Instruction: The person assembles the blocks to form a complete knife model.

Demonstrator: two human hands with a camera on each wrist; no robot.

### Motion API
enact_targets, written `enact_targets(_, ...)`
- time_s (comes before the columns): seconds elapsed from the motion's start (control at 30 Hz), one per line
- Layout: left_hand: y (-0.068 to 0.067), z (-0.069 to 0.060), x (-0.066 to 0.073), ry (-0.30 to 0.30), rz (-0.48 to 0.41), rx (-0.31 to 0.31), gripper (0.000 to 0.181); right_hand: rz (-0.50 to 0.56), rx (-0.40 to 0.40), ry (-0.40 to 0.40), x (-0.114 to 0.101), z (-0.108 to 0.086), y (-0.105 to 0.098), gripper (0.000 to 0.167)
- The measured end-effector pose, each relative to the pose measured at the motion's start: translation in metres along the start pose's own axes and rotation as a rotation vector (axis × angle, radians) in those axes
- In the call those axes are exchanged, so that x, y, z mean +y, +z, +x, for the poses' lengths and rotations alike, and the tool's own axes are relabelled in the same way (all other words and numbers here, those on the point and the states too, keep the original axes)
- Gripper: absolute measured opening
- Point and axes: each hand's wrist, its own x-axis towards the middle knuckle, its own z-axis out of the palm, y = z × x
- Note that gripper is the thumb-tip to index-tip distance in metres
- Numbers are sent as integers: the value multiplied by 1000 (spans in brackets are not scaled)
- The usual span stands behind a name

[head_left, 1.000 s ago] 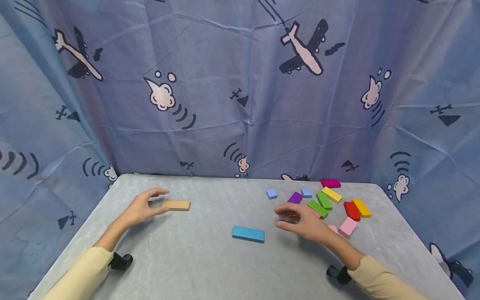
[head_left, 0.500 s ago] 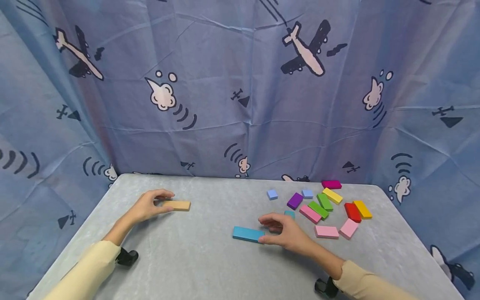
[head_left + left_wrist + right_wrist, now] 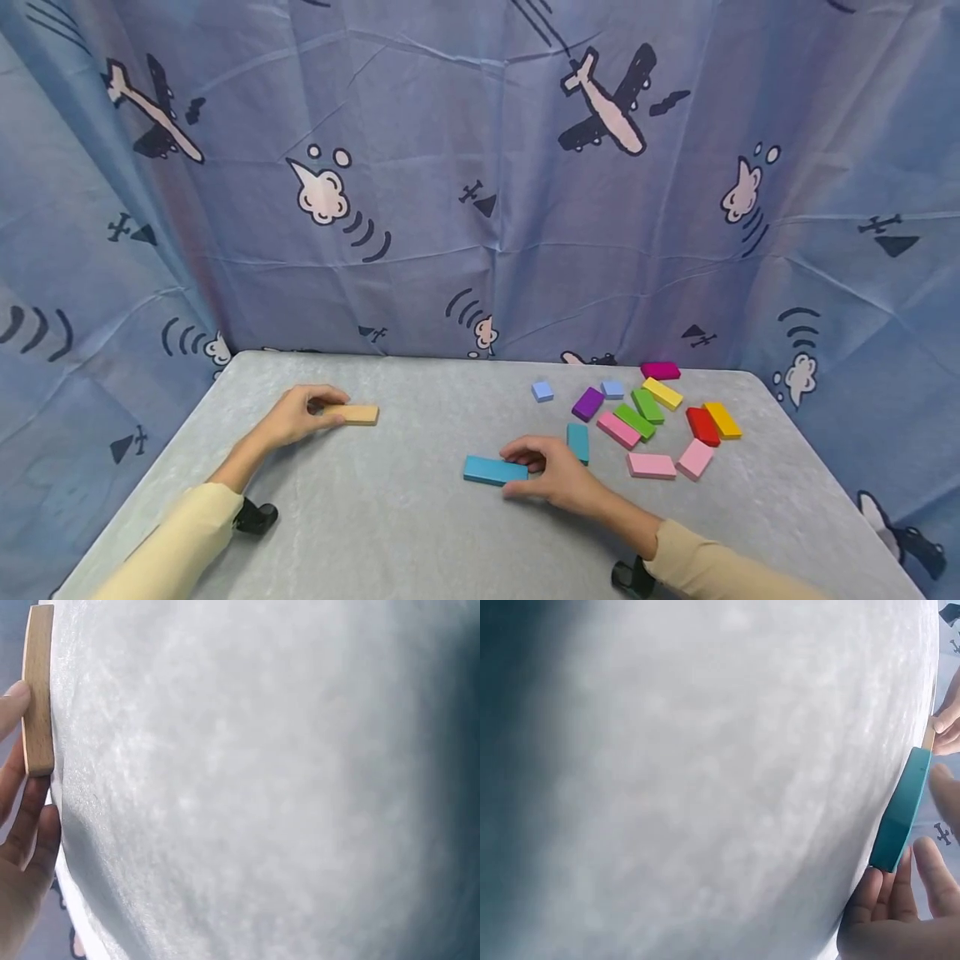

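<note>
Two hands: left hand (image 3: 300, 414) and right hand (image 3: 555, 475), each at one block over the grey table (image 3: 360, 525).
Left hand: clamped on left end of tan block (image 3: 362, 414); thumb against one side, fingers behind.
Tan block: sticks out to the right of left hand.
Right hand: thumb and fingers apart, about the right end of blue block (image 3: 491, 470); fingertips at that end, can't tell if thumb touches.
Blue block: on table, just left of right hand, well right of left hand.
Teal block (image 3: 577, 442): just beyond right hand.
Pink blocks (image 3: 651, 466): three, right of right hand.
Green blocks (image 3: 636, 421): two, beyond and right of right hand.
Purple block (image 3: 588, 404): beyond right hand, past teal.
Light blue blocks (image 3: 542, 392): two small ones, farther beyond right hand.
Red block (image 3: 702, 426), orange block (image 3: 722, 420): side by side, well right of right hand.
Yellow block (image 3: 663, 393), magenta block (image 3: 660, 371): beyond the greens, magenta farthest from right hand.
Cloth (image 3: 420, 208): blue, plane print, beyond both hands.
</note>
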Motion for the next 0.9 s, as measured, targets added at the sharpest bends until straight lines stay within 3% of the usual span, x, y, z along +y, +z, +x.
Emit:
enact_targets(0.4, -1, 0, 0, -5, 0, -40, 21, -77, -8, 38, -1, 8, 3, 30)
enact_targets(0.9, 0, 4, 2, -40, 22, -68, 20, -27, 25, -35, 1, 26, -1, 26)
